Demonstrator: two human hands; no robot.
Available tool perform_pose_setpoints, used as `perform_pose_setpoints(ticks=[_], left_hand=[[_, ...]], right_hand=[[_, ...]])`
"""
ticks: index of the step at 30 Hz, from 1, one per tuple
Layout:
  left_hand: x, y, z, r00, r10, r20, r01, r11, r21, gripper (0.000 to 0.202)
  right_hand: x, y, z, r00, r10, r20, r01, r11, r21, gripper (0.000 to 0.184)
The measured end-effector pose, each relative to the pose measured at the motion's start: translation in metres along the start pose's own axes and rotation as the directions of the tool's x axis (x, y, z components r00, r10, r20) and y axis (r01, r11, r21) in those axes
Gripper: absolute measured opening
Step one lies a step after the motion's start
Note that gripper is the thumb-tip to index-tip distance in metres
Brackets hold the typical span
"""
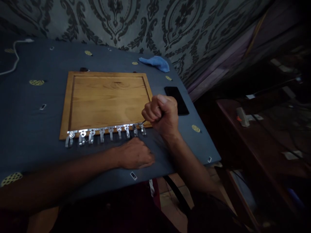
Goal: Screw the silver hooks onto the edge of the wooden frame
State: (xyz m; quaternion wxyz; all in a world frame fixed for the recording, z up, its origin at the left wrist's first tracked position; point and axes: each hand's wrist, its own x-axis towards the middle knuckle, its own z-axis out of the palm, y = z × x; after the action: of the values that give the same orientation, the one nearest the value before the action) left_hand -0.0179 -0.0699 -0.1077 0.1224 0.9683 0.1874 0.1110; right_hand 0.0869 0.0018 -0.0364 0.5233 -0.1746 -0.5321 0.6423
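Note:
A wooden board (104,97) lies on a blue-covered table (31,129). Along its near edge runs a shiny metal rail of hooks (104,132). My right hand (161,115) is a fist around a thin tool whose tip (143,123) touches the rail's right end. My left hand (136,157) rests on the cloth just below the rail's right end, fingers curled under; what they hold, if anything, is hidden.
A black phone (176,100) lies right of the board. A crumpled blue cloth (155,62) sits at the table's far edge. A white cable (14,60) runs at the far left. A dark cluttered wooden shelf (257,129) stands to the right.

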Motion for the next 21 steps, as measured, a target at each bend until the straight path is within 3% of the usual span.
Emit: perform_pose_setpoints(ticks=[10,21], left_hand=[[0.0008,0.0001,-0.0011,1.000,-0.004,0.019,0.004,1.000,0.000,0.026],[-0.0002,-0.0006,-0.0015,1.000,0.003,0.020,-0.003,1.000,-0.001,0.025]], right_hand=[[-0.0019,0.0020,0.0056,0.997,-0.025,-0.074,0.021,0.998,-0.053,0.063],[-0.0046,0.0016,0.0073,0.999,-0.028,-0.028,0.026,0.997,-0.068,0.062]])
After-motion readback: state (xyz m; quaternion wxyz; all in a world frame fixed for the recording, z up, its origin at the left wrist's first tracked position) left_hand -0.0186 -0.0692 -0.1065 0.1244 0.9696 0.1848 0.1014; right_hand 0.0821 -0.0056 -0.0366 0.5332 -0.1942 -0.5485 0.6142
